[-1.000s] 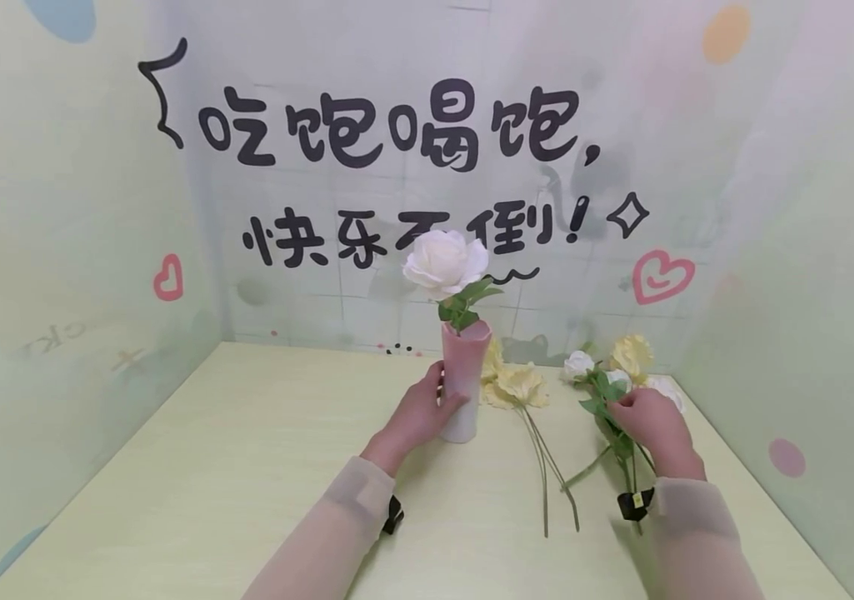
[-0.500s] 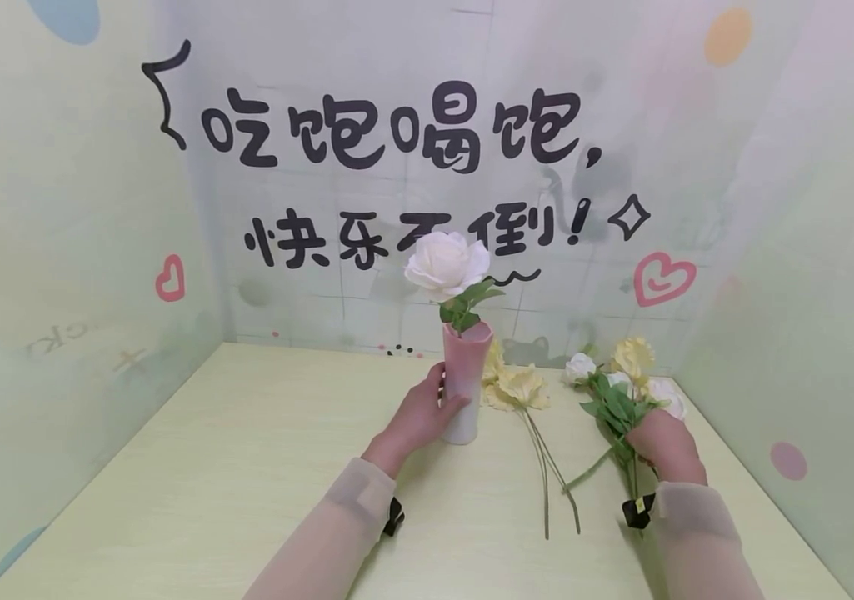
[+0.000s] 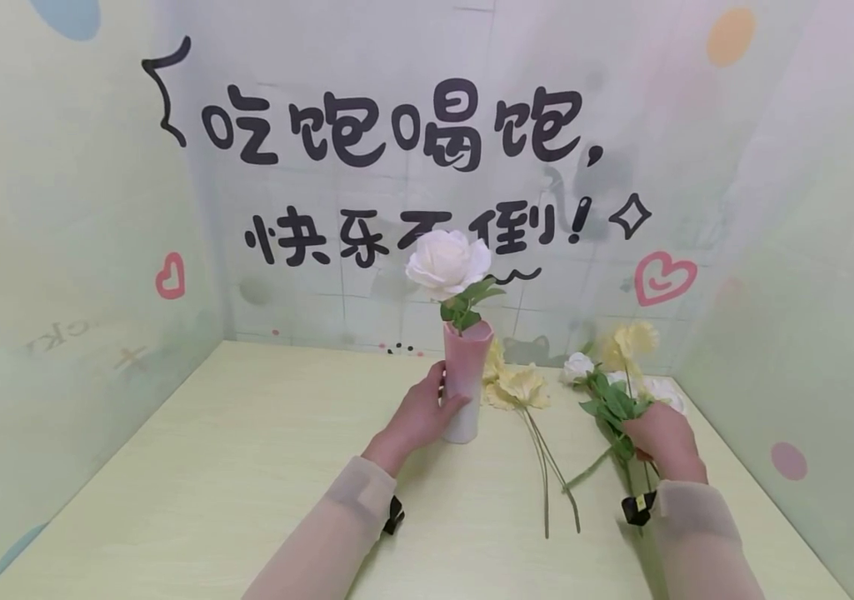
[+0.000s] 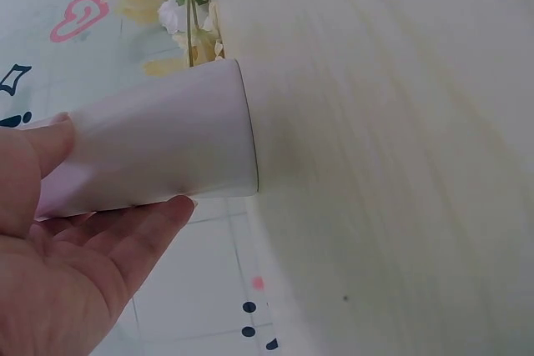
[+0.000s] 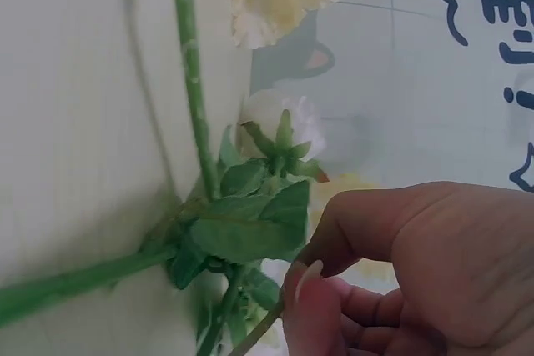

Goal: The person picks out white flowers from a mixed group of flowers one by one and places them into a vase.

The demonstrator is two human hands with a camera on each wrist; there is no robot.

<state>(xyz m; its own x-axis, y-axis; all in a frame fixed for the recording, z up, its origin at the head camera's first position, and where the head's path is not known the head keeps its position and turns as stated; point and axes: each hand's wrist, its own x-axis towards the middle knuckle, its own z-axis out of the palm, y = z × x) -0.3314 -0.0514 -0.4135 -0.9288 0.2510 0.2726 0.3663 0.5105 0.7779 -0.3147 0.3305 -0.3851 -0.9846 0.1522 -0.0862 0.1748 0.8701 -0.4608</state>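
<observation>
My left hand (image 3: pixel 419 408) grips the lower half of a pink-and-white vase (image 3: pixel 464 375), which stands upright on the table; in the left wrist view thumb and fingers lie on either side of the vase (image 4: pixel 158 139). A white rose (image 3: pixel 447 262) with green leaves stands in it. On the right, my right hand (image 3: pixel 662 437) pinches a thin stem (image 5: pixel 259 331) between thumb and forefinger. That stem appears to belong to a yellow flower (image 3: pixel 631 343), raised above the pile. White roses (image 3: pixel 578 367) and green leaves (image 3: pixel 614 400) lie beside the hand.
Yellow flowers (image 3: pixel 520 386) lie right of the vase, their long stems pointing toward the front of the table (image 3: pixel 247 467). A printed back wall (image 3: pixel 367 308) and side walls close in the table.
The right hand shifted down and right, off the leaves, then took a thin stem. The yellow flower on the right has risen and tilted slightly. The left hand and vase have stayed put.
</observation>
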